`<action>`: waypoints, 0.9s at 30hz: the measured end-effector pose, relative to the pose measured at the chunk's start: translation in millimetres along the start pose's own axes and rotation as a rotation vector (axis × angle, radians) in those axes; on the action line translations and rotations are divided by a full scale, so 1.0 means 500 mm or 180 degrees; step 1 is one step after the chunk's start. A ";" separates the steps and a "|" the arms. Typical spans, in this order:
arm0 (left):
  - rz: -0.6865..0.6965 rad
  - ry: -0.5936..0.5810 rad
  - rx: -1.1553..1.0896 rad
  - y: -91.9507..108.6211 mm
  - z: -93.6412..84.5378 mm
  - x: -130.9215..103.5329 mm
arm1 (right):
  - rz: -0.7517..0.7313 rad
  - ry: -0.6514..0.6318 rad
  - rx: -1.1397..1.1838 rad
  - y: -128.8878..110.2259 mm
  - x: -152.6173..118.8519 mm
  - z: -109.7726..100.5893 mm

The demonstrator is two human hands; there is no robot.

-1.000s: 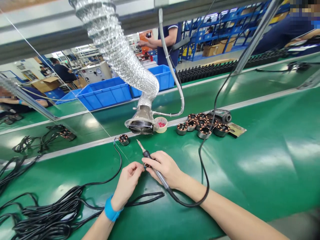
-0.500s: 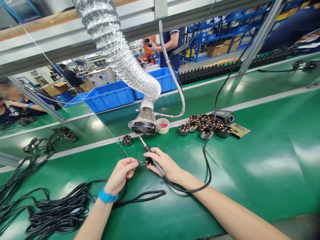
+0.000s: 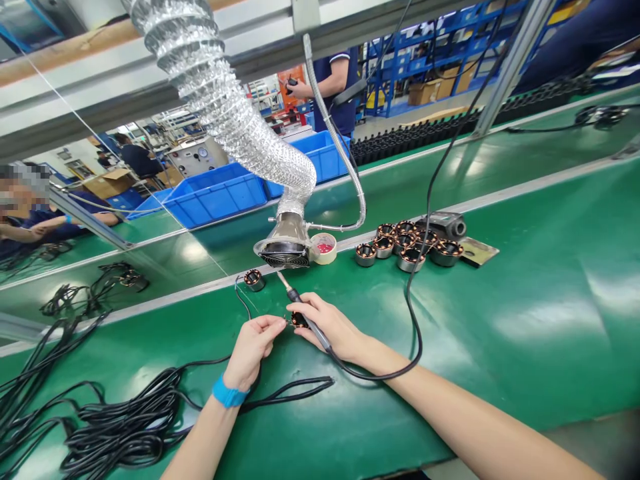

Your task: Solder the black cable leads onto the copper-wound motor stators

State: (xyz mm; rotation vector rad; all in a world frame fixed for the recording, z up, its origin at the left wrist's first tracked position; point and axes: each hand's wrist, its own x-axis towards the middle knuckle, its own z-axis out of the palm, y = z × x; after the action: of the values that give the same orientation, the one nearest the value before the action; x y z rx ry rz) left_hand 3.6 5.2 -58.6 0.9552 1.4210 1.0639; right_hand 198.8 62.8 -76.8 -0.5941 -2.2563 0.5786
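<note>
My right hand is closed around a soldering iron, its tip pointing up and away toward the fume extractor. The same hand's fingers also steady a small motor stator on the green bench. Pinched between thumb and fingertips of my left hand are the thin wire ends of a black cable, right beside the stator's left edge. Whether the wires touch the stator I cannot tell. Another stator with leads stands beyond my left hand.
Several stators cluster at the back right, near a dark metal block and a flat plate. A tape roll sits beside the extractor. Coiled black cables cover the left front. Co-workers are across the bench.
My left hand has moved right, bringing the wire ends up to the stator. My right hand stays almost in place, still with the soldering iron and the stator.
</note>
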 end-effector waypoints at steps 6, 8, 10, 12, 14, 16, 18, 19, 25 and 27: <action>0.0134 -0.0117 -0.0049 0.005 -0.007 -0.004 | -0.0045 0.0079 -0.0075 0.009 -0.005 0.005; 0.0212 -0.0098 0.0117 0.007 -0.012 -0.002 | -0.0065 0.0115 -0.0172 0.013 -0.006 0.005; 0.0324 0.0021 0.0300 0.011 -0.019 0.003 | -0.0139 0.0208 -0.0350 0.014 -0.008 0.002; 0.0405 0.0203 0.0390 0.017 -0.028 0.014 | -0.0333 0.0404 -0.0541 0.014 -0.009 -0.002; 0.0477 0.0428 0.0455 0.028 -0.039 0.032 | -0.0568 0.0669 -0.0709 0.012 -0.011 -0.006; 0.0555 0.0661 0.0525 0.041 -0.055 0.056 | -0.0740 0.0876 -0.0857 0.009 -0.011 -0.009; 0.0628 0.0905 0.0555 0.052 -0.076 0.085 | -0.0893 0.0943 -0.0929 0.006 -0.011 -0.008; 0.0657 0.1026 0.0552 0.056 -0.087 0.101 | -0.0973 0.0956 -0.0951 0.005 -0.011 -0.008; 0.0818 0.1613 0.0447 0.066 -0.152 0.165 | -0.1294 0.1002 -0.1026 -0.004 -0.014 -0.007; 0.1010 0.1844 0.0406 0.077 -0.170 0.160 | -0.1314 0.1057 -0.1038 -0.004 -0.016 -0.009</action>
State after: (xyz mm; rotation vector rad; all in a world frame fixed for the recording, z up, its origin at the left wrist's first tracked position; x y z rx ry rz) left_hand -89.6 83.2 -41.3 1.0335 1.8613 1.5902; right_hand 206.5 57.8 -77.1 -0.3300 -2.0783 -0.0912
